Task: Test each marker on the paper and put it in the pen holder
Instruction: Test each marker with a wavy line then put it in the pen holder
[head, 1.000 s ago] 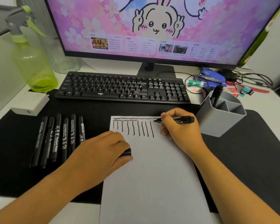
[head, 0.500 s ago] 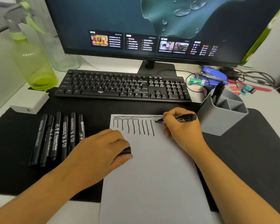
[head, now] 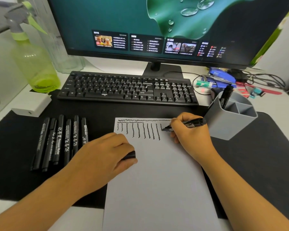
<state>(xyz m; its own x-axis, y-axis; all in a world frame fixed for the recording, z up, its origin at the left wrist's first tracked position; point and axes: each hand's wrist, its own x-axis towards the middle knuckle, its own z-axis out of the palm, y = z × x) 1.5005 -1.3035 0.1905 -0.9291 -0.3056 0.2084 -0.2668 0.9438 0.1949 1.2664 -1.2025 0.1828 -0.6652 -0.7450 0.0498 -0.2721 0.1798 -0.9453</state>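
A white sheet of paper (head: 157, 177) lies on the black desk mat, with wavy black test strokes along its top. My right hand (head: 193, 137) grips an uncapped black marker (head: 188, 124), its tip on the paper at the right end of the strokes. My left hand (head: 105, 155) rests on the paper's left edge and holds a black marker cap (head: 129, 155). Several capped black markers (head: 60, 140) lie side by side on the mat at the left. The grey pen holder (head: 230, 122) stands at the right with one black marker (head: 225, 96) in it.
A black keyboard (head: 127, 89) sits behind the paper, below a monitor (head: 157, 27). A green spray bottle (head: 32, 60) and a white box (head: 32, 104) stand at the left. Cables, a blue stapler (head: 222, 76) and small items clutter the back right.
My right hand has drawn the marker tip a little down the paper, starting a new short stroke. The monitor wallpaper switched from pink to dark green. My left hand stayed put.
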